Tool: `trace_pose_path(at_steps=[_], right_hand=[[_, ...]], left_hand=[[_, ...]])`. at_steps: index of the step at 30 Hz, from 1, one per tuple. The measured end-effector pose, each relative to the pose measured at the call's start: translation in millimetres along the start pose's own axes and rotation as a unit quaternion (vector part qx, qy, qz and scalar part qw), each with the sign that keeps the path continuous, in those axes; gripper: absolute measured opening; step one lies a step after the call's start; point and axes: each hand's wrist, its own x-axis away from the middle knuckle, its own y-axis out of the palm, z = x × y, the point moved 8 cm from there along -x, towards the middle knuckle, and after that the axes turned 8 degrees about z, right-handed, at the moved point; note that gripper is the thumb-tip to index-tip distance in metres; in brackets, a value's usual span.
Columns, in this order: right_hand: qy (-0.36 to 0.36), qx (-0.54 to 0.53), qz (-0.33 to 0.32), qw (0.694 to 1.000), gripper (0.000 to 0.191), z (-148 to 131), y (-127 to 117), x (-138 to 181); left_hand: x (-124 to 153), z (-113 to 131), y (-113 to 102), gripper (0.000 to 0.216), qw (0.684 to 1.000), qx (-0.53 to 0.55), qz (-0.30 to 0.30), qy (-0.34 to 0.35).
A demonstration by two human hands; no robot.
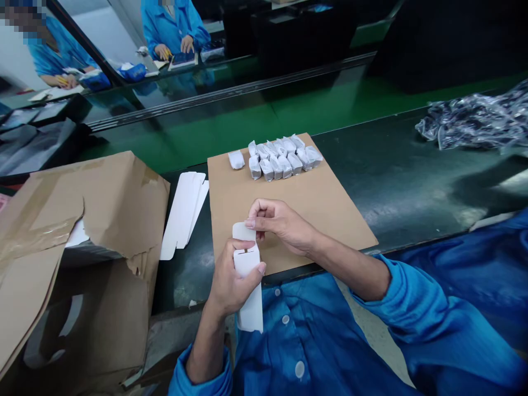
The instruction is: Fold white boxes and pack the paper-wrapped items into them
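Observation:
A narrow white carton (249,308) is held over the near edge of the cardboard sheet (231,201). My left hand (231,275) is wrapped around its middle, thumb across the front. The fingers of my right hand (278,223) pinch the top flap of the carton, which stands up at its upper end. Beyond my hands, several small wrapped packets (277,165) sit in two rows on the sheet. One more wrapped packet (236,159) lies apart to their left. Flat white carton blanks (185,206) rest in a loose stack left of the sheet.
A torn open cardboard box (103,203) stands at the left. Clear plastic bags (478,118) are heaped at the far right of the dark workbench (371,181). Across a green conveyor belt (231,121), two people in blue work coats (173,25) handle things.

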Motion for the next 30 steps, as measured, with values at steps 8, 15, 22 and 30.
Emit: trace_pose_path(at_steps=[8, 15, 22, 30], right_hand=[[-0.141, 0.147, 0.010, 0.979, 0.019, -16, 3, 16], [-0.243, 0.235, -0.081, 0.938, 0.013, -23, 24, 27], [-0.123, 0.229, -0.081, 0.962, 0.023, -13, 23, 24], [-0.071, 0.103, -0.106, 0.986, 0.019, -11, 22, 26]], left_hand=[[3, 10, -11, 0.043, 0.976, 0.065, 0.158, 0.134], [9, -1, -23, 0.063, 0.965, 0.161, 0.200, 0.052], [13, 5, -18, 0.098, 0.984, 0.145, 0.104, 0.022], [12, 15, -27, 0.096, 0.986, 0.115, 0.094, 0.072]])
